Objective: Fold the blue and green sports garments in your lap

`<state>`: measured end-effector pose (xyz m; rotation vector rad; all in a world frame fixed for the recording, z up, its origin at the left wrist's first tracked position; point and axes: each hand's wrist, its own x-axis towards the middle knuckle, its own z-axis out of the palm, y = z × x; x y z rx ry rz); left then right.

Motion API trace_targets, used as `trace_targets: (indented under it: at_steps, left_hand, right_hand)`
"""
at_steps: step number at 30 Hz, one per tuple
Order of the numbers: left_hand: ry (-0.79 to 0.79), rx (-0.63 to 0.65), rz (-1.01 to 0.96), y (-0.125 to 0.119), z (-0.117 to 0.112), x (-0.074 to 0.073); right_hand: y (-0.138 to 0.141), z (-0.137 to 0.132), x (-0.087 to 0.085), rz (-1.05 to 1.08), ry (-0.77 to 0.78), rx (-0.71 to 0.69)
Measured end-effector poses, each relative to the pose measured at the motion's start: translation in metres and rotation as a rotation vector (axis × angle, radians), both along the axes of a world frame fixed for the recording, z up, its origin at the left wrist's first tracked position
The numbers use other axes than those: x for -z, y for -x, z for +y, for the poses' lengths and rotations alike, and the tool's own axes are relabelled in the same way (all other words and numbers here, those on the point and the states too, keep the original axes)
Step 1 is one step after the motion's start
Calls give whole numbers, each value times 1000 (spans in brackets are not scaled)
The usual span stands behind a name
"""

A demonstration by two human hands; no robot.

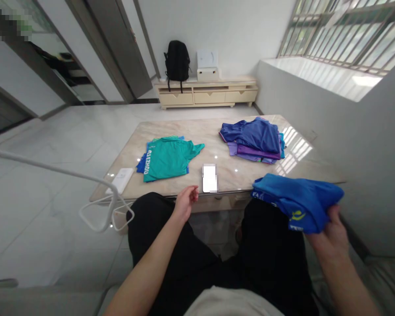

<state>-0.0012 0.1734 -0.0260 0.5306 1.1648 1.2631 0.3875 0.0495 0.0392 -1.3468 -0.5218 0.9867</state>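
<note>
Over my right thigh, my right hand [332, 232] grips the edge of a folded blue T-shirt [292, 197] with a yellow logo and pale lettering. My thumb lies on top of the cloth, and the other fingers are hidden under it. The shirt's far side reaches over the table edge. Above my left knee, my left hand [185, 204] holds nothing, its fingers loosely bent and partly apart. Close to its fingertips lies a phone [210, 178] with a bright white screen. Beyond that hand, a green T-shirt [167, 158] with white lettering tops a pile of clothes.
A second pile with a dark blue garment [256, 134] on top stands at the table's [213, 131] back right. At the front left corner lies a white box [121, 180], near a bent white tube [52, 169]. A backpack [177, 61] sits on the low cabinet [207, 94].
</note>
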Motion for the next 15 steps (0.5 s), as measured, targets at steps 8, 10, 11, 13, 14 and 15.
trace_targets:
  at_steps: [8, 10, 11, 13, 14, 15]
  left_hand:
    - [15, 19, 56, -2, -8, 10]
    - [21, 14, 82, -3, -9, 13]
    - [22, 7, 97, -4, -9, 15]
    - [10, -16, 134, -3, -8, 17]
    - [-1, -29, 152, -1, -7, 17]
    - [-11, -42, 170, 2, -6, 18]
  right_hand:
    - [-36, 20, -37, 22, -342, 151]
    - [-49, 27, -25, 167, -366, 280]
    - [-56, 29, -19, 243, -370, 357]
    - [-72, 32, -13, 285, -411, 438]
    - [-82, 35, -14, 255, -425, 445]
    - [-94, 40, -19, 192, -427, 419]
